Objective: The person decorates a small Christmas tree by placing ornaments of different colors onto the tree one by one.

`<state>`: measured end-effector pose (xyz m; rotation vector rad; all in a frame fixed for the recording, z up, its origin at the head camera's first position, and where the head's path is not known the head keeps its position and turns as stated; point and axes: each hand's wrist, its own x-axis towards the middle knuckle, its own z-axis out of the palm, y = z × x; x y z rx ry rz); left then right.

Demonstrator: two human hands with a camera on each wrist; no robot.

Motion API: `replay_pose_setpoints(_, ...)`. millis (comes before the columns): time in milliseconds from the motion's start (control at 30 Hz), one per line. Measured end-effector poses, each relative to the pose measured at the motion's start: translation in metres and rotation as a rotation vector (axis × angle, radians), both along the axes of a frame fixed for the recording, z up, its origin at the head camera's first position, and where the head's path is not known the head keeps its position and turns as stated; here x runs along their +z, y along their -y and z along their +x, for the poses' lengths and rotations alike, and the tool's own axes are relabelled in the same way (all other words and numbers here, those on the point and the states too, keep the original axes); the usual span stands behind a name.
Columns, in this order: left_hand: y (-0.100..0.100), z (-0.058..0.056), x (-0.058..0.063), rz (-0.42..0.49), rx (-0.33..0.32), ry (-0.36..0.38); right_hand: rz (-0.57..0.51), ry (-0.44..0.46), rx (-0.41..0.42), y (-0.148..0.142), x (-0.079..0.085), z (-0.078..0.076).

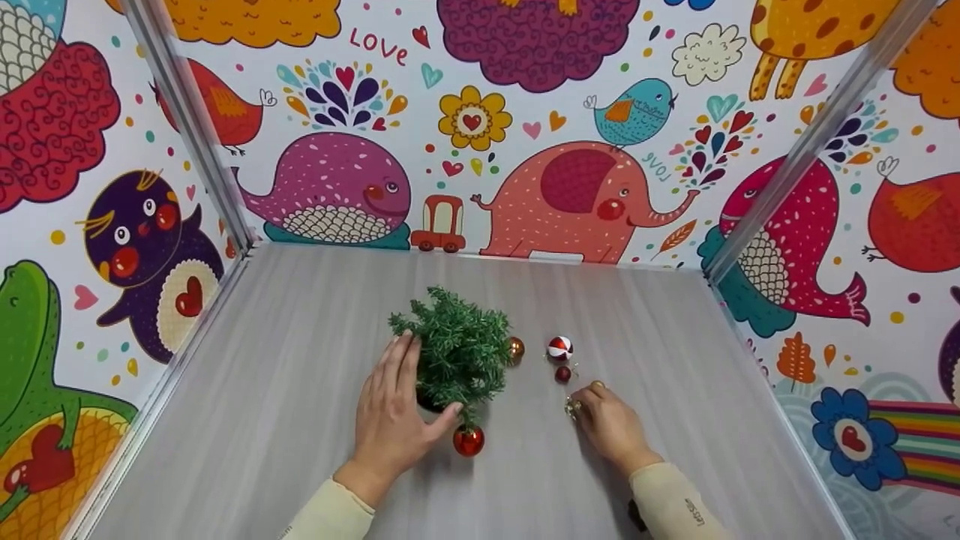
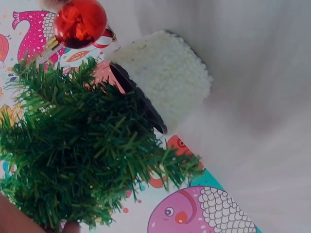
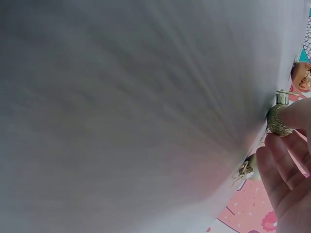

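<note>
Tree (image 1: 461, 341) stands mid counter (image 1: 300, 322), left hand (image 1: 394, 409) spread along its left side; right hand (image 1: 611, 424) pinches gold glitter ball (image 3: 278, 123). Room both sides toward walls (image 1: 45, 247). Red ball (image 1: 469, 441) at tree's front, copper ball (image 1: 516, 350) close at right; striped ball (image 1: 560, 348), dark-red ball (image 1: 562, 373) just beyond right hand.

On the table (image 1: 292, 360), the tree (image 1: 459, 341) stands left of several baubles (image 1: 560, 348) and behind another bauble (image 1: 469, 441).

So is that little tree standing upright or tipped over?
Upright: in the left wrist view, the little tree points away from the tabletop, its white pot below the green branches.
</note>
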<state>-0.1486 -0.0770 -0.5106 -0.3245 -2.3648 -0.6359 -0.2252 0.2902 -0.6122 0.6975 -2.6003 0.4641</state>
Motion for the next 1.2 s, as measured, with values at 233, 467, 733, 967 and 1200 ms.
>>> replay_pose_setpoints(233, 0.007, -0.002, 0.003, -0.023, -0.046, 0.041, 0.003, -0.02, 0.005, -0.001, -0.001, 0.0)
replay_pose_setpoints(467, 0.013, -0.003, 0.003, -0.035, -0.079, 0.04, -0.003, -0.017, -0.003, 0.0, -0.003, 0.001)
replay_pose_setpoints(733, 0.019, -0.007, 0.004, -0.035, -0.125, 0.035, -0.001, 0.009, -0.015, 0.001, 0.0, 0.001)
replay_pose_setpoints(967, 0.024, -0.009, 0.004, -0.04, -0.143, 0.044, -0.006, 0.008, -0.005, 0.001, -0.001, 0.001)
replay_pose_setpoints(1200, 0.028, -0.01, 0.005, -0.03, -0.17, 0.067, -0.008, 0.001, 0.008, 0.001, -0.001, -0.001)
